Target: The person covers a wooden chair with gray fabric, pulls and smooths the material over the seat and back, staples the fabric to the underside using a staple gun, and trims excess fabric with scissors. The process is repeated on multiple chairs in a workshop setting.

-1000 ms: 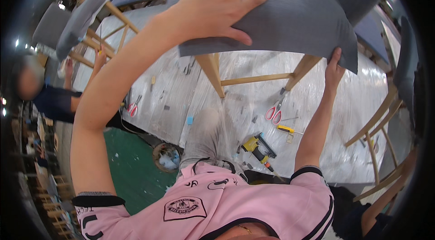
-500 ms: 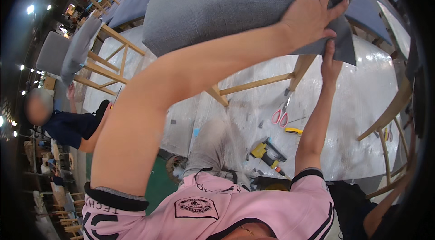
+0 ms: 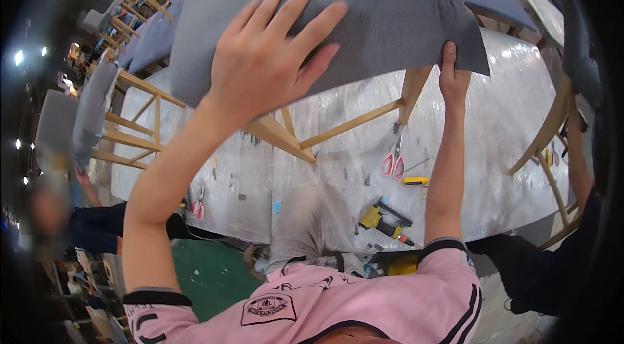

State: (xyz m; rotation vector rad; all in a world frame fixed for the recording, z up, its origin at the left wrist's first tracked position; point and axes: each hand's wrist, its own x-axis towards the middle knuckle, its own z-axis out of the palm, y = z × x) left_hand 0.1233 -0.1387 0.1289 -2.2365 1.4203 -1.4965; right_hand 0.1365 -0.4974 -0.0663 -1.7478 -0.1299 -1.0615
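A chair seat covered in grey fabric (image 3: 383,12) fills the upper middle, its wooden legs (image 3: 416,94) standing on the plastic-wrapped table. Over the seat's left part is my left hand (image 3: 270,48), its fingers spread and slightly blurred; whether the palm touches the cloth I cannot tell. At the seat's front right corner my right hand (image 3: 453,74) pinches the loose fabric edge, thumb on top and the other fingers hidden beneath. A flap of that cloth hangs past the corner, right of the thumb.
On the plastic-wrapped table (image 3: 325,194) lie red-handled scissors (image 3: 394,162), a yellow cutter (image 3: 415,181) and a yellow-and-black staple gun (image 3: 385,217). A second pair of scissors (image 3: 198,204) lies further left. Other grey chairs (image 3: 91,110) and a person (image 3: 97,227) are at the left; another person's arm (image 3: 575,149) shows at the right.
My left hand has moved left across the seat, away from the right corner. My right hand keeps hold of the fabric edge, now slightly further left in view.
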